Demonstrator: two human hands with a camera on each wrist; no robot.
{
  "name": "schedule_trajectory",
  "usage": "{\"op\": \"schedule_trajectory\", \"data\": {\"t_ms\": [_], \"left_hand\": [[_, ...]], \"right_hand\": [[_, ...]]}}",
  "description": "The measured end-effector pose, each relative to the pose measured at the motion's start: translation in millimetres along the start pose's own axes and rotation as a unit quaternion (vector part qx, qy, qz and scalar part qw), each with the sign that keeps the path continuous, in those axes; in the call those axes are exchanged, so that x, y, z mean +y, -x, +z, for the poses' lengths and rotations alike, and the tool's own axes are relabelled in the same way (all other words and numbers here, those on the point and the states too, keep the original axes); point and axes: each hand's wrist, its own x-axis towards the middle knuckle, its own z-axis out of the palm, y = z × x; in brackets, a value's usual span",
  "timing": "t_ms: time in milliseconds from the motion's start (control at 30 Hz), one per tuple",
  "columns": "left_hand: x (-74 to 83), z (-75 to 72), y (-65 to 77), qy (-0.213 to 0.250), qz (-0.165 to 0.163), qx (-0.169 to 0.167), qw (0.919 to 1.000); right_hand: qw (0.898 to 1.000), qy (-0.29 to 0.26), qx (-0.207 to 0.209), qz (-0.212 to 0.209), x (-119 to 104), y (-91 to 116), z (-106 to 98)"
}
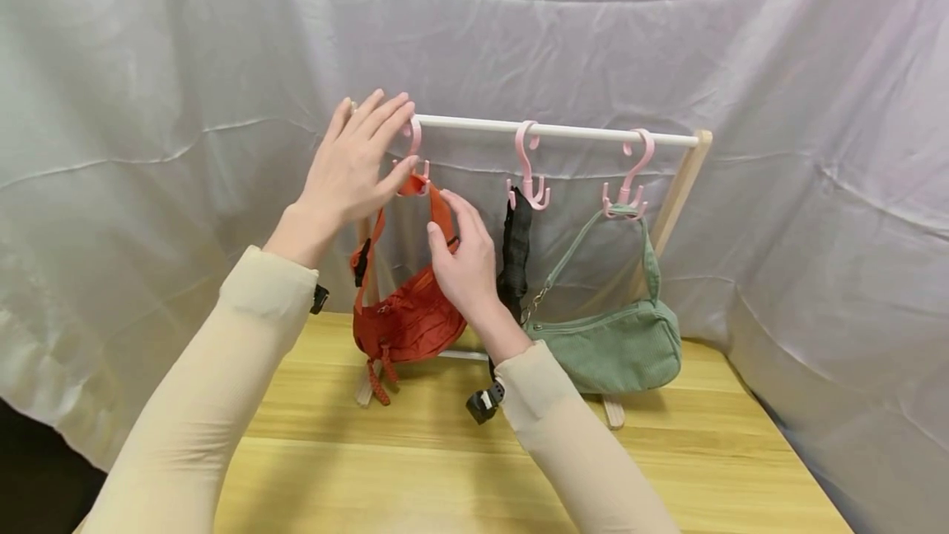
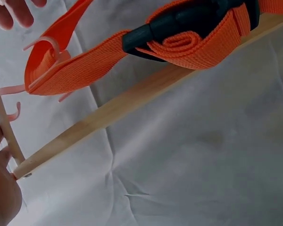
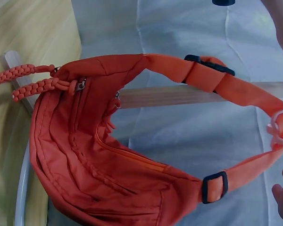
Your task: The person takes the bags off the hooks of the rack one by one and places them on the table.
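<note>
A red-orange waist bag (image 1: 408,322) hangs by its orange strap (image 2: 85,70) from the leftmost pink hook (image 1: 416,138). My left hand (image 1: 357,156) is raised at the rack's left end, fingers straight, overlapping the rod and part of that hook. Beside the strap's right side, my right hand (image 1: 469,258) has its fingers extended and thumb apart, holding nothing. A black buckle (image 2: 193,23) shows on the strap in the left wrist view. From the right wrist, the bag's body (image 3: 85,141) is seen whole with its braided zipper pulls (image 3: 35,89).
The white rod (image 1: 474,124) carries two more pink hooks. A black strap-like item (image 1: 516,245) hangs from the middle one, partly hidden by my right arm. The right hook holds a green shoulder bag (image 1: 604,348). The wooden rack (image 1: 678,188) stands on a wood-grain table (image 1: 356,476) before grey cloth.
</note>
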Motion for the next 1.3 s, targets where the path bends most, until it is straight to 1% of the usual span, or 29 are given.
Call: {"op": "schedule_trajectory", "data": {"t_ms": [200,367,567,700,900,1033,1167,1300], "left_hand": [[-6.4,6.9,-2.0,0.019,0.006,0.031,0.9993],[-10.1,11.6,-3.8,0.038,0.01,0.064,0.9972],[-13.3,19.5,-4.8,0.065,0.027,0.127,0.9895],[-13.9,24.6,-5.3,0.077,0.038,0.154,0.9843],[-12.9,28.1,-4.8,0.069,0.047,0.174,0.9811],[-11.3,27.8,-4.5,0.066,0.052,0.182,0.9798],[-9.8,27.7,-4.3,0.072,0.05,0.186,0.9786],[-8.0,27.8,-4.9,0.075,0.046,0.192,0.9775]], "right_hand": [[1.0,0.002,-0.003,0.003,4.9,-8.2,13.2],[1.0,-0.008,0.007,0.014,11.0,-15.6,20.5],[0.999,-0.012,-0.002,0.044,21.3,-19.6,30.9],[0.998,-0.018,0.005,0.056,26.8,-19.2,35.5],[0.997,-0.041,0.018,0.065,30.9,-16.5,41.1],[0.995,-0.074,0.042,0.057,32.2,-15.7,44.7],[0.989,-0.118,0.071,0.056,32.0,-15.5,46.8],[0.98,-0.161,0.09,0.073,30.4,-15.4,46.6]]}}
